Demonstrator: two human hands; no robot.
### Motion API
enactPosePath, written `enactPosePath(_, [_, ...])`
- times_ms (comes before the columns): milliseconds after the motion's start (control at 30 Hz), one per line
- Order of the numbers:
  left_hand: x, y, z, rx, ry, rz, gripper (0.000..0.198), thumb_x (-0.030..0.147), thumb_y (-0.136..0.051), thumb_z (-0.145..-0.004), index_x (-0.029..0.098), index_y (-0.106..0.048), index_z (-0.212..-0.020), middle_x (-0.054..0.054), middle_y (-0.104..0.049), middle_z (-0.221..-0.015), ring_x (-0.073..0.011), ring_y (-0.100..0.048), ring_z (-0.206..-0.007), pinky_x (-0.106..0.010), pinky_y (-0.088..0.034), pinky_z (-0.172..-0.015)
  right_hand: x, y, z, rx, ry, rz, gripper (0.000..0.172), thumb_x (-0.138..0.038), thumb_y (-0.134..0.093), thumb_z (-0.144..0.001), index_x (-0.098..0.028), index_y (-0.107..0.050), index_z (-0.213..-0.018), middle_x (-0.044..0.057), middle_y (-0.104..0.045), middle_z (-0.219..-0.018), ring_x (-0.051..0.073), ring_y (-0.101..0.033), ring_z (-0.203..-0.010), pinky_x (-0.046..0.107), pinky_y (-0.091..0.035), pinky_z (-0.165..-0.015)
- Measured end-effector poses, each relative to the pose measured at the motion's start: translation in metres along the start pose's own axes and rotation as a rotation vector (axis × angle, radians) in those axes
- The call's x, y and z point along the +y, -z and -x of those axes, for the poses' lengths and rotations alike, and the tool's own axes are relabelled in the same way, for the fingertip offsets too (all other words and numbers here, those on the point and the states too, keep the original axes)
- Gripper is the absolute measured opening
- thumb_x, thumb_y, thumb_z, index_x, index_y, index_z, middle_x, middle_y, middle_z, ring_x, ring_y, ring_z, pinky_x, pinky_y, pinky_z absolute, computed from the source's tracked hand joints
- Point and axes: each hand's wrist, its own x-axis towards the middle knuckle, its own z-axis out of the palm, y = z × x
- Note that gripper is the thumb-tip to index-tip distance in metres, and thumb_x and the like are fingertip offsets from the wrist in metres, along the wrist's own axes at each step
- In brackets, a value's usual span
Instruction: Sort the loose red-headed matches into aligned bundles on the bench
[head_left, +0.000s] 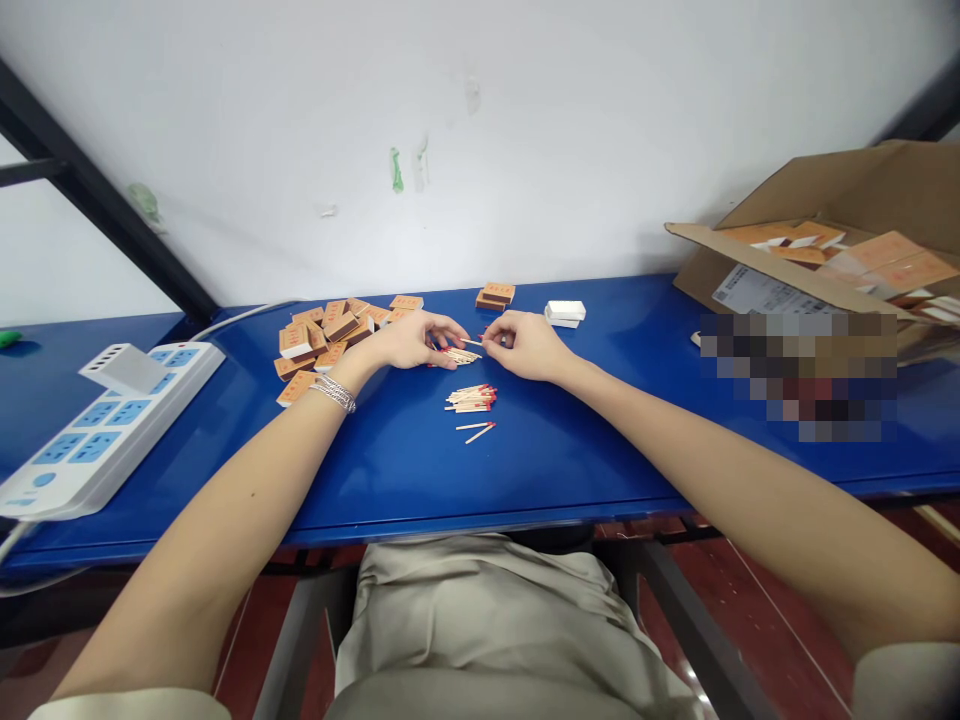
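Observation:
My left hand (416, 340) rests on the blue table (390, 470), fingers curled over a small bunch of matches (459, 354). My right hand (525, 345) faces it and pinches the end of one match between thumb and fingers. A loose pile of red-tipped matches (472, 398) lies just in front of both hands, with two single matches (477, 430) nearer to me. A heap of orange matchboxes (330, 335) sits beside my left wrist, which wears a silver bracelet.
Two stacked orange matchboxes (495, 295) and a white inner tray (565, 313) lie behind my hands. A white power strip (105, 425) sits at the left. An open cardboard carton (832, 250) of matchboxes stands at the right. A white wall backs the table.

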Motion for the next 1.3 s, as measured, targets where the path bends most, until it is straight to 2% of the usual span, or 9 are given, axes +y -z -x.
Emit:
enactPosePath(133, [-0.005, -0.002, -0.001, 0.035, -0.009, 0.059, 0.067, 0.03, -0.083, -0.066, 0.015, -0.058, -0.127, -0.012, -0.069, -0.11, -0.0164, -0.062, -0.088, -0.031, -0.049, -0.077, 0.011, 0.008, -0.002, 0.031, -0.068, 0.063, 0.014, -0.018, -0.061, -0.073, -0.015, -0.074, -0.078, 0.006, -0.071, -0.079, 0.015, -0.059, -0.065, 0.029, -0.046, -0.068])
enactPosePath(233, [-0.008, -0.002, -0.001, 0.041, -0.02, 0.069, 0.068, 0.031, -0.084, -0.066, 0.015, -0.057, -0.127, -0.011, -0.069, -0.106, -0.0162, -0.062, -0.088, -0.031, -0.048, -0.078, 0.013, 0.01, -0.001, 0.046, -0.097, 0.103, 0.015, -0.02, -0.062, -0.074, -0.015, -0.075, -0.08, 0.007, -0.071, -0.079, 0.016, -0.059, -0.067, 0.031, -0.046, -0.07])
enactPosePath(400, [-0.007, -0.002, -0.001, 0.023, -0.001, 0.06, 0.066, 0.031, -0.083, -0.067, 0.014, -0.058, -0.125, -0.009, -0.069, -0.101, -0.0164, -0.062, -0.088, -0.032, -0.049, -0.08, 0.001, 0.008, 0.002, -0.046, 0.0, 0.011, 0.016, -0.028, -0.067, -0.077, -0.016, -0.076, -0.083, 0.005, -0.071, -0.08, 0.014, -0.058, -0.065, 0.028, -0.045, -0.067])
enactPosePath(533, [-0.006, -0.002, -0.002, 0.013, -0.01, 0.052, 0.064, 0.032, -0.082, -0.067, 0.015, -0.059, -0.124, -0.008, -0.069, -0.098, -0.0158, -0.061, -0.085, -0.031, -0.049, -0.078, -0.006, 0.003, 0.004, -0.097, 0.054, 0.026, 0.013, -0.023, -0.064, -0.078, -0.016, -0.075, -0.079, 0.005, -0.069, -0.078, 0.014, -0.057, -0.066, 0.027, -0.043, -0.066])
enactPosePath(700, [-0.007, -0.001, -0.001, 0.019, -0.002, 0.041, 0.064, 0.031, -0.083, -0.066, 0.014, -0.059, -0.124, -0.009, -0.068, -0.101, -0.0156, -0.061, -0.086, -0.032, -0.05, -0.081, -0.003, -0.002, 0.003, -0.112, 0.087, 0.089, 0.013, -0.016, -0.058, -0.079, -0.015, -0.071, -0.078, 0.006, -0.067, -0.078, 0.016, -0.058, -0.071, 0.028, -0.044, -0.07])
enactPosePath(867, [-0.009, -0.002, -0.001, 0.027, 0.015, 0.045, 0.067, 0.035, -0.083, -0.065, 0.015, -0.059, -0.125, -0.01, -0.066, -0.104, -0.0166, -0.061, -0.088, -0.032, -0.049, -0.08, 0.001, 0.001, 0.002, -0.051, 0.044, 0.129, 0.012, -0.017, -0.057, -0.08, -0.015, -0.068, -0.081, 0.009, -0.068, -0.085, 0.019, -0.06, -0.074, 0.031, -0.045, -0.073])
enactPosePath(1100, [-0.01, -0.002, -0.002, 0.027, -0.013, 0.057, 0.066, 0.034, -0.083, -0.065, 0.015, -0.06, -0.124, -0.01, -0.066, -0.102, -0.0153, -0.059, -0.086, -0.03, -0.049, -0.078, 0.005, 0.009, -0.001, 0.083, -0.14, 0.224, 0.011, -0.019, -0.059, -0.079, -0.015, -0.069, -0.079, 0.012, -0.068, -0.084, 0.022, -0.06, -0.075, 0.036, -0.046, -0.074])
enactPosePath(1200, [-0.009, -0.002, -0.002, 0.028, -0.007, 0.06, 0.066, 0.034, -0.083, -0.065, 0.015, -0.06, -0.124, -0.009, -0.066, -0.101, -0.0154, -0.06, -0.086, -0.03, -0.049, -0.079, 0.004, 0.008, 0.001, 0.071, -0.109, 0.189, 0.012, -0.021, -0.062, -0.078, -0.015, -0.071, -0.081, 0.01, -0.069, -0.083, 0.021, -0.06, -0.075, 0.035, -0.046, -0.073])
enactPosePath(1300, [-0.008, -0.002, -0.002, 0.024, 0.014, 0.061, 0.065, 0.033, -0.083, -0.065, 0.014, -0.06, -0.123, -0.009, -0.066, -0.1, -0.0157, -0.06, -0.087, -0.032, -0.05, -0.08, -0.001, 0.004, 0.003, -0.006, -0.026, 0.071, 0.015, -0.026, -0.064, -0.079, -0.015, -0.073, -0.084, 0.007, -0.069, -0.082, 0.016, -0.058, -0.069, 0.031, -0.045, -0.07])
